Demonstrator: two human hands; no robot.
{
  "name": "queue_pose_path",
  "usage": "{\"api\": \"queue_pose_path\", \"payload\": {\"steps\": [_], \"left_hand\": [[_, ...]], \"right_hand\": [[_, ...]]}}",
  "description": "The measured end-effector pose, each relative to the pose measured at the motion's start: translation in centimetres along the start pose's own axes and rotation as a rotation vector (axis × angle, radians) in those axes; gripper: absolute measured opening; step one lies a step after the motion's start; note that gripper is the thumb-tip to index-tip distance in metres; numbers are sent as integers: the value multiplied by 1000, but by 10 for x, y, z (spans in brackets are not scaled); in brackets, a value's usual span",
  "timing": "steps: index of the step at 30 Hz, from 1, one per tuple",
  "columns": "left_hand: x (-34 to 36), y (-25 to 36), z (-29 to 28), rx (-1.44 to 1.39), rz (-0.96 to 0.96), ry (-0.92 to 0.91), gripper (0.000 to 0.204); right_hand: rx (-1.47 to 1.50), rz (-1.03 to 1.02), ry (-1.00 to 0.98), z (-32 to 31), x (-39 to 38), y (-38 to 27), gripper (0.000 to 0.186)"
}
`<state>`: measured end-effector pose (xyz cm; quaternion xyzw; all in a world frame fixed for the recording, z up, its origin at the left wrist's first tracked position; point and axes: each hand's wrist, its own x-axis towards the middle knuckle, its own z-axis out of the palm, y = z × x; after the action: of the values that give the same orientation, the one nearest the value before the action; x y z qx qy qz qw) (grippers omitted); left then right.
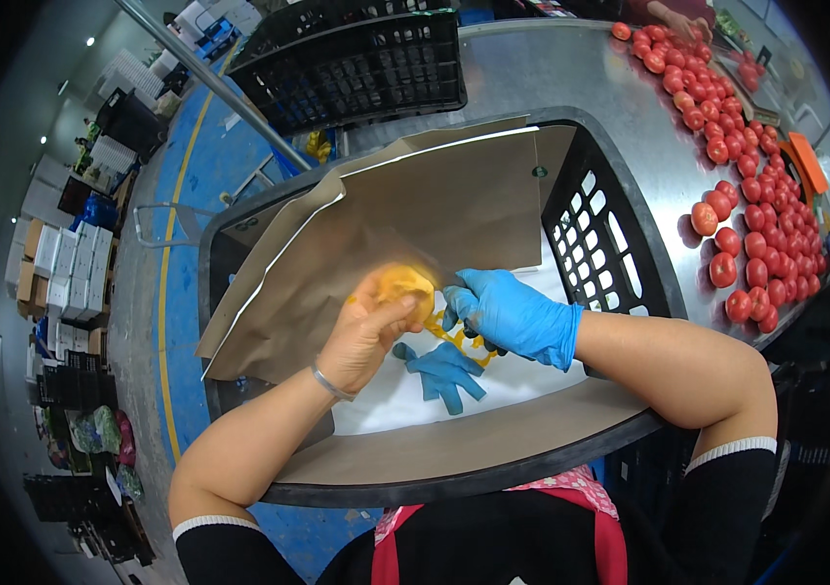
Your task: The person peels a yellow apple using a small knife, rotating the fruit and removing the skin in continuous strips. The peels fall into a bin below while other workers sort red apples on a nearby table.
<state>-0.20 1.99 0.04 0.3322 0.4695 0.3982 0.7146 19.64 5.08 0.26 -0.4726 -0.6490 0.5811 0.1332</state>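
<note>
My bare left hand (368,331) grips a yellow glove (405,285) that blurs over the middle of a black plastic crate (598,239). My right hand (511,314), in a blue glove, pinches the yellow glove's dangling fingers (454,338). Below both hands a loose blue glove (444,372) lies on white paper (532,375) at the crate's bottom. Brown paper (434,210) lines the crate's far and left walls and folds over its rim.
Many red tomatoes (742,195) lie along the metal table (552,83) to the right. An empty black crate (366,63) stands at the back. A person's hand (683,18) shows at the far end. Stacked boxes (64,278) and crates fill the floor left.
</note>
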Motion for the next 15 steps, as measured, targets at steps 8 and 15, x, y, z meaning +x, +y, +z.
{"api": "queue_pose_path", "payload": {"steps": [8, 15], "left_hand": [[2, 3, -3, 52, 12, -37, 44], [2, 6, -5, 108, -21, -75, 42]], "right_hand": [[-28, 111, -96, -15, -3, -14, 35], [-70, 199, -160, -20, -7, -17, 36]]}}
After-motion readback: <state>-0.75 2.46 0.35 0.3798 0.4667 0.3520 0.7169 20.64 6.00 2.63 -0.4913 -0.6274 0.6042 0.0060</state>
